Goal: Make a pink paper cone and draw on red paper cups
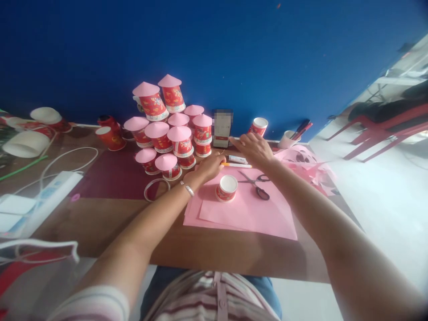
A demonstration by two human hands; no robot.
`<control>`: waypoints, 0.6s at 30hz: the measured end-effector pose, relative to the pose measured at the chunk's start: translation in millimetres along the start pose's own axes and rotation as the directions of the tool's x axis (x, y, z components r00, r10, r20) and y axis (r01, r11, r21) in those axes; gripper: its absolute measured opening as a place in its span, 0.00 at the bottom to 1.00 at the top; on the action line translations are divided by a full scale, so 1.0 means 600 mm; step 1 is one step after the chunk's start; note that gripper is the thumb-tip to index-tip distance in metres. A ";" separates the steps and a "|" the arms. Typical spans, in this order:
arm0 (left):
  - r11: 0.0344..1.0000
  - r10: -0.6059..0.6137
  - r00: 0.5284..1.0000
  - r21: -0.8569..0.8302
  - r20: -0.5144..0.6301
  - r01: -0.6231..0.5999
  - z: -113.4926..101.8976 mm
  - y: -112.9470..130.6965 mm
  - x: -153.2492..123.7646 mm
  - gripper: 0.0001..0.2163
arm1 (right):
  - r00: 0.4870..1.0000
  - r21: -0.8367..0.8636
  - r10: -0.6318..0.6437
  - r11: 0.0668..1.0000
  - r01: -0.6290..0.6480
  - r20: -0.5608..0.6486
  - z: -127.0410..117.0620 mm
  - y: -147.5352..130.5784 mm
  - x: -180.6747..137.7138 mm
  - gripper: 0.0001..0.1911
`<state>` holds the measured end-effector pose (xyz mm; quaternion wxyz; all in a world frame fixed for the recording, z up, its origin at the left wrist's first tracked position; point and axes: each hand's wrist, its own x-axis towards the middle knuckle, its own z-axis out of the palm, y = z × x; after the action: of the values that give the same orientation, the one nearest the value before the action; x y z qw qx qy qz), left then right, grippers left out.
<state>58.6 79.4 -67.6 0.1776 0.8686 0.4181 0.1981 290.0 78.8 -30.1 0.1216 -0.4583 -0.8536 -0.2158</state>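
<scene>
My left hand, fingers curled together, rests at the back edge of the pink paper sheets, beside a yellow pencil and a white marker. What its fingers hold, if anything, is hidden. My right hand hovers over the back of the table, fingers stretched toward a phone propped at the wall. Behind it a red paper cup is partly covered. On the pink paper stand a short red cup piece with its white end up and black-handled scissors, opened.
Several red cups with pink paper cone roofs stand stacked at left of centre. A white tape ring lies in front of them. A power strip with cables lies left. Pink paper scraps and a pen cup are right.
</scene>
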 end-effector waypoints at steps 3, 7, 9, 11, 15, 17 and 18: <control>1.000 0.015 1.000 0.023 -0.002 -0.015 0.008 0.003 -0.005 0.08 | 0.990 -0.090 -0.121 0.988 0.128 0.079 0.014 0.014 0.047 0.25; 0.999 -0.008 1.000 0.040 -0.019 0.009 0.020 -0.006 -0.012 0.07 | 0.982 -0.067 -0.162 0.983 0.169 0.101 0.043 0.039 0.082 0.25; 0.999 -0.027 0.999 0.040 -0.024 0.027 0.024 -0.009 -0.013 0.06 | 0.980 -0.041 -0.171 0.983 0.176 0.104 0.054 0.049 0.089 0.26; 0.999 -0.038 0.999 0.036 -0.024 0.039 0.026 -0.009 -0.012 0.05 | 0.978 -0.024 -0.179 0.983 0.183 0.107 0.061 0.056 0.095 0.26; 0.998 -0.055 0.998 0.024 -0.021 0.055 0.024 -0.001 -0.009 0.06 | 0.983 -0.070 -0.162 0.983 0.168 0.082 0.054 0.058 0.104 0.25; 0.998 -0.061 0.998 0.018 -0.023 0.062 0.024 0.001 -0.008 0.07 | 0.989 -0.106 -0.143 0.983 0.147 0.046 0.041 0.052 0.101 0.25; 0.998 -0.062 0.998 0.013 -0.023 0.062 0.024 0.001 -0.008 0.07 | 0.991 -0.111 -0.129 0.985 0.131 0.023 0.034 0.046 0.096 0.24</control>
<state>63.4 73.3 -80.8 0.1727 0.8541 0.4482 0.1995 281.0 143.9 -17.7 0.0747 -0.4093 -0.8692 -0.2673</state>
